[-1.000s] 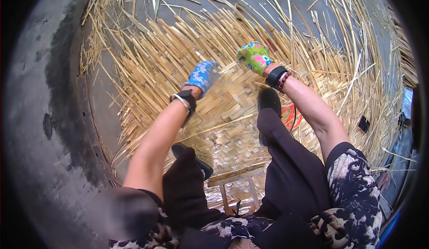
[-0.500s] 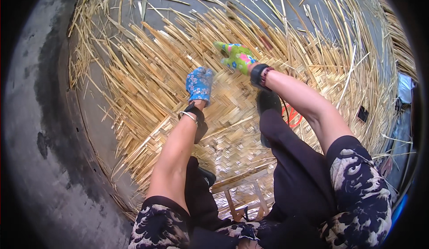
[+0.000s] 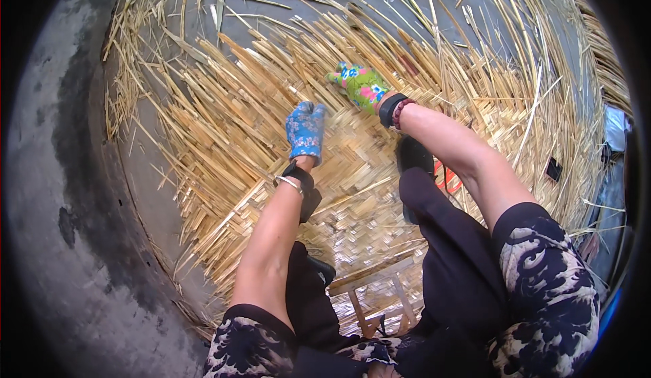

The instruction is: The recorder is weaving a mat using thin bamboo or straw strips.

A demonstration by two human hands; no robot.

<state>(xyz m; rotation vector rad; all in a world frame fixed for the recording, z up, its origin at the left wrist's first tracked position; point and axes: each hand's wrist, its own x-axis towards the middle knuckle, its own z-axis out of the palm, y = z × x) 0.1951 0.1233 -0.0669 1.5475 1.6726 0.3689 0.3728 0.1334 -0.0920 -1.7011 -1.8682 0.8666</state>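
A woven mat [image 3: 359, 222] of split straw-coloured reed strips spreads under me, its herringbone weave tight near my feet. Beyond the weave, loose strip ends [image 3: 224, 100] fan out toward the far side. My left hand [image 3: 305, 132], in a blue flowered glove, is curled low over the weave's edge; its fingertips are slightly blurred. To its right and farther off, my right hand [image 3: 359, 88] wears a green flowered glove, with its fingers bent down among the strip ends. Both hands look closed, but whatever lies in their fingers is hidden.
A low wooden stool [image 3: 376, 280] stands between my legs. My dark shoe [image 3: 415, 155] rests on the mat, near a red-orange loop [image 3: 447, 176]. At the right lies a small black flat object [image 3: 554, 168]. A grey concrete ledge [image 3: 61, 195] runs along the left.
My right hand's fingers have gone from stretched leftward to bent down, the hand staying near the same spot. My left hand has shifted slightly to the right.
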